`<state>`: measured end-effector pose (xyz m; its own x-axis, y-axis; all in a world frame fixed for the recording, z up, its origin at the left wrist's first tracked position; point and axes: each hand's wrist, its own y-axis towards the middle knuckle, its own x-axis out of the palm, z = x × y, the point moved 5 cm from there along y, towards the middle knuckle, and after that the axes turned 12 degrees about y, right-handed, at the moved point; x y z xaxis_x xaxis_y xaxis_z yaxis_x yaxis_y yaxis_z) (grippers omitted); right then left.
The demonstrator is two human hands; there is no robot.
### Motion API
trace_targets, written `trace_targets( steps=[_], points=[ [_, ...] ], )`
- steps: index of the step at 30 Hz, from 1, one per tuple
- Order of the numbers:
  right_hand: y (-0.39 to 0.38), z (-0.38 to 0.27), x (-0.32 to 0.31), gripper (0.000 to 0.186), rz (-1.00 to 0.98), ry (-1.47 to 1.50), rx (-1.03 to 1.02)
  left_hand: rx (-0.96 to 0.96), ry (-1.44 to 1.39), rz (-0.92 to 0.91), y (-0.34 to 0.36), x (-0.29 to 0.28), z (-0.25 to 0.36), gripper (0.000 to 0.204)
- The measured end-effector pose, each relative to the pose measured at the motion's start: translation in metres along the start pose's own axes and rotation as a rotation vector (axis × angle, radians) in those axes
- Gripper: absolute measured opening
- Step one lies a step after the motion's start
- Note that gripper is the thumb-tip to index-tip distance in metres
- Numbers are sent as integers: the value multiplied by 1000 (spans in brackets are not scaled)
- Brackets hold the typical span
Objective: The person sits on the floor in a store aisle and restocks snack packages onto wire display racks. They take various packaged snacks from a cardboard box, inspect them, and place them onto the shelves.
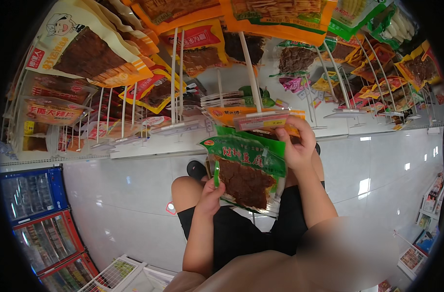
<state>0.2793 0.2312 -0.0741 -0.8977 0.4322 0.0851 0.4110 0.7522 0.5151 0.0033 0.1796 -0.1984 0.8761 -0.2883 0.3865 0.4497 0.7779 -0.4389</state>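
Observation:
A green-topped snack packet [244, 168] with a clear window shows flat dark brown pieces inside. It hangs tilted in front of me, just below the end of a display hook. My left hand [210, 197] pinches its lower left edge, thumb on the front. My right hand [299, 146] is closed at the packet's upper right corner, its thumb beside the price tag holder [262, 120]; the packet and tag partly hide what its fingers touch. Behind the tag, orange packets [222, 115] hang on the same hook.
Long hooks carry more snack packets, among them a cream and orange one [88, 53] at the upper left and an orange one [280, 17] overhead. A white shelf edge [149, 146] runs across. Glass-door coolers [49, 238] stand left; a white wire rack [117, 272] is lower left.

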Motion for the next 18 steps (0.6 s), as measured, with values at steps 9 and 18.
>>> trace_targets(
  steps=[9,18],
  points=[
    [14,6,13,23,14,50,-15,-6,-17,-29,2,-8,-8,23],
    [18,7,13,24,39,41,30,9,-6,-40,0,-3,-1,32]
  ],
)
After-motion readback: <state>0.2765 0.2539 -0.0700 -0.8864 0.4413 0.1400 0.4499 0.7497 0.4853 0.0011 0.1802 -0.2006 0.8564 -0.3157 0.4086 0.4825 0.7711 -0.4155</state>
